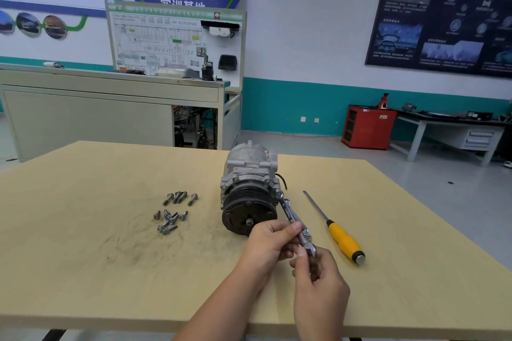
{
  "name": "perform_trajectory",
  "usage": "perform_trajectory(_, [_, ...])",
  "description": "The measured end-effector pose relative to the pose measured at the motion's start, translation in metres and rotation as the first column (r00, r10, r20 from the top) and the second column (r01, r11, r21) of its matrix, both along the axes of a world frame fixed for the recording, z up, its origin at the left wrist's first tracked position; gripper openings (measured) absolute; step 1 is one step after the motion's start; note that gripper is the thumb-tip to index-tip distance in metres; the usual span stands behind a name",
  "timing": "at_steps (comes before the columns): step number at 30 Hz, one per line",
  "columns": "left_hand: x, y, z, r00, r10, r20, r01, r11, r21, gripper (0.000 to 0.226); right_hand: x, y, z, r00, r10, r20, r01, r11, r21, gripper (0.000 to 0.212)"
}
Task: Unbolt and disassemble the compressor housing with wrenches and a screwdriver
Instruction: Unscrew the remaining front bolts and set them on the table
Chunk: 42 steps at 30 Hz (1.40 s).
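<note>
Wrench [288,213] work is under way at the compressor [249,188], which lies on its side near the middle of the wooden table [110,271], its black pulley face turned toward the person. The far end of the wrench seems seated on a bolt at the right-hand flange of the housing, just behind the pulley, so the shaft runs back from there toward the hands. A second wrench appears to lie beneath it; I cannot tell whether it is held too. The left hand [268,243] is closed around the shaft, and the right hand [318,279] pinches the near end, probably to steady it and add leverage. Just right of the grip a yellow-handled screwdriver [335,227] lies ready, tip pointing away. Well left of the grip, loose bolts [173,212] sit grouped, likely kept together clear of the work.
</note>
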State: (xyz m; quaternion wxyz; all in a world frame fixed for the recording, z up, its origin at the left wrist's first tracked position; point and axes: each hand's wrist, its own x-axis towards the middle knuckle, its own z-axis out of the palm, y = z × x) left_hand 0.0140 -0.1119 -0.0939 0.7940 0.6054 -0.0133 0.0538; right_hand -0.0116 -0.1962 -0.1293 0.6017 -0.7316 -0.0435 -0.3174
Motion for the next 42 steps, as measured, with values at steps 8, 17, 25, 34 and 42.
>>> perform_trajectory(8, [0.000, -0.001, 0.011, 1.000, 0.000, -0.014, -0.001, 1.000, -0.014, 0.019, 0.000, -0.010, 0.024, 0.997, 0.033, 0.070, -0.017, 0.975, -0.223, 0.006])
perform_trajectory(17, [-0.004, 0.002, 0.019, 0.995, 0.025, -0.095, -0.023, 1.000, 0.021, 0.031, -0.008, -0.015, 0.027, 0.993, 0.058, 0.101, -0.022, 0.946, -0.324, 0.024])
perform_trajectory(25, [-0.010, 0.008, 0.016, 0.998, 0.004, -0.063, -0.004, 1.000, -0.005, 0.029, -0.015, -0.008, 0.024, 0.952, 0.141, -0.271, -0.198, 0.960, -0.196, 0.030])
perform_trajectory(34, [-0.010, 0.012, 0.002, 0.998, -0.019, -0.065, 0.006, 0.980, -0.197, 0.029, -0.020, 0.002, 0.020, 0.955, 0.168, -0.243, -0.213, 0.962, -0.170, 0.030])
perform_trajectory(42, [-0.008, 0.014, -0.001, 0.990, -0.033, -0.138, 0.005, 0.980, -0.199, 0.021, -0.019, 0.008, 0.012, 0.975, 0.103, -0.199, -0.156, 0.949, -0.272, 0.039])
